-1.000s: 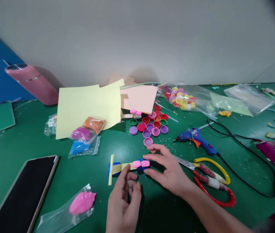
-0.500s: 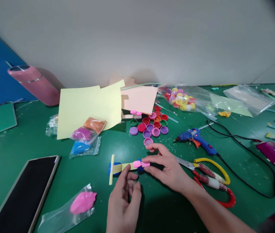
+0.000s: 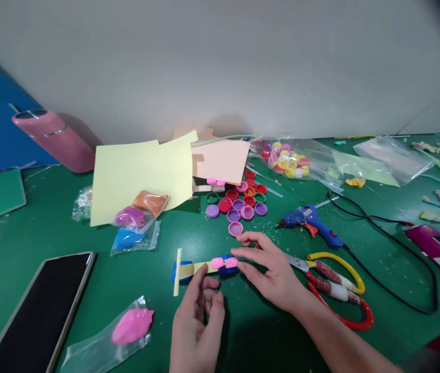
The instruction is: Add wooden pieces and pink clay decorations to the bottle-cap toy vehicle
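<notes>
A small craft piece lies flat on the green table: a pale yellow paper strip (image 3: pixel 200 268) with blue pieces under its ends. A thin yellow crosspiece (image 3: pixel 178 272) lies over its left end. Two pink clay lumps (image 3: pixel 224 263) sit side by side at the right end. My left hand (image 3: pixel 199 316) rests its index fingertip on the strip, other fingers curled, thumb apart, nothing in its grasp. My right hand (image 3: pixel 268 269) is at the right end of the pink lumps, thumb and index finger parted, close to the right lump; whether they touch it I cannot tell.
Scissors (image 3: pixel 332 285) and a blue glue gun (image 3: pixel 313 225) with a black cord lie to the right. Bottle caps (image 3: pixel 237 204) are grouped behind the hands. Bagged pink clay (image 3: pixel 132 326) and a phone (image 3: pixel 37 316) lie left. Yellow paper (image 3: pixel 142 176) and a pink bottle (image 3: pixel 56 140) stand behind.
My right thumb and index finger have drawn slightly back to the right from the right pink lump, which now lies level beside the other. My left hand stays nearly still.
</notes>
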Demonstrator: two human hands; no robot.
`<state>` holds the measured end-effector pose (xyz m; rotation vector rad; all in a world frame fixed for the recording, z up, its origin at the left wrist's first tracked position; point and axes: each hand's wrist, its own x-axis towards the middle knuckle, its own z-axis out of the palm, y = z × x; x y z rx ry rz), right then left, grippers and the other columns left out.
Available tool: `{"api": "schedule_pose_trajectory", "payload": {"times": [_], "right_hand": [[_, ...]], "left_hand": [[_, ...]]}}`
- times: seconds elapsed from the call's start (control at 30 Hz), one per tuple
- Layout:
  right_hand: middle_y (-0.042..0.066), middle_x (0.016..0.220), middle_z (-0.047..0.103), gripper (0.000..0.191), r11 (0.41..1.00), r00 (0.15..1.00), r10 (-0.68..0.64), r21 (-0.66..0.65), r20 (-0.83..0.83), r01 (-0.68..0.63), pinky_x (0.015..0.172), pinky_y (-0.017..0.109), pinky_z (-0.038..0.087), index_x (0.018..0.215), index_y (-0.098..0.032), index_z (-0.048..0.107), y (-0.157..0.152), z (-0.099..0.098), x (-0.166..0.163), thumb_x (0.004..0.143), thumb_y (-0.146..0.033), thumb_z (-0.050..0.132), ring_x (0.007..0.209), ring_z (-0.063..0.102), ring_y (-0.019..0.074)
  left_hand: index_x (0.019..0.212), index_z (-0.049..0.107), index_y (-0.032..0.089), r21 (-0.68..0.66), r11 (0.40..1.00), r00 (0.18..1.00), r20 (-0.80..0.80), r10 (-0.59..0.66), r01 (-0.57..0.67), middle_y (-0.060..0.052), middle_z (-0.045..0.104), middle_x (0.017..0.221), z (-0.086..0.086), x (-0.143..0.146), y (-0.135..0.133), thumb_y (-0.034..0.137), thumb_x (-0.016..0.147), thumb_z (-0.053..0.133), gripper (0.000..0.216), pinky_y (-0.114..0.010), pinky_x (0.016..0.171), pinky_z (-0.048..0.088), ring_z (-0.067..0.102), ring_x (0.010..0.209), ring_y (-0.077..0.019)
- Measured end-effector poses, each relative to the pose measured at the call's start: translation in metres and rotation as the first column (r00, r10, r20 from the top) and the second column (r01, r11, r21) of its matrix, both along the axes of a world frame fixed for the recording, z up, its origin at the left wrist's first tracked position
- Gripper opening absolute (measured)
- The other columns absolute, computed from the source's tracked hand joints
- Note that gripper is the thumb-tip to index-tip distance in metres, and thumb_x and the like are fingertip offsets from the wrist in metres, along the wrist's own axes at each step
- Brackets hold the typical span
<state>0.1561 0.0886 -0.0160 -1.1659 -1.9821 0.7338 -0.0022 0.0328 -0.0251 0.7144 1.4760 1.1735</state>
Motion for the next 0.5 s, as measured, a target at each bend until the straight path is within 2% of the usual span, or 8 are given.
{"api": "schedule_pose_trajectory", "payload": {"times": [0.2,0.37,0.5], "right_hand": [[0.009,0.119,0.044,0.032,0.985,0.990,0.006,0.172,0.144,-0.031,0.091,0.041,0.037,0.112,-0.022,0.058,-0.011,0.001,0.002,0.081,-0.017,0.049,0.109,0.042,0.0236],[0.008,0.125,0.038,0.031,0.983,0.963,0.005,0.175,0.270,-0.054,0.093,0.045,0.032,0.111,-0.023,0.058,-0.014,0.001,0.000,0.082,-0.022,0.050,0.112,0.036,0.0262],[0.008,0.126,0.036,0.031,0.985,0.957,0.006,0.161,0.290,-0.055,0.095,0.046,0.030,0.112,-0.023,0.058,-0.015,0.000,-0.002,0.082,-0.024,0.050,0.113,0.034,0.0266]], "left_hand": [[0.112,0.053,0.014,0.021,0.999,0.999,-0.021,-0.030,0.030,-0.005,0.060,0.085,-0.001,0.000,-0.001,0.027,0.071,0.062,0.045,-0.022,0.065,0.047,0.057,0.075,-0.0142],[0.114,0.051,0.013,0.032,0.999,0.998,-0.051,-0.042,0.044,-0.006,0.060,0.085,0.001,0.001,-0.001,0.027,0.071,0.061,0.046,-0.025,0.068,0.047,0.058,0.076,-0.0155],[0.112,0.053,0.013,0.037,0.999,0.999,-0.049,-0.023,0.025,-0.005,0.060,0.084,0.004,0.002,0.000,0.027,0.070,0.061,0.045,-0.024,0.067,0.047,0.058,0.075,-0.0154]]}}
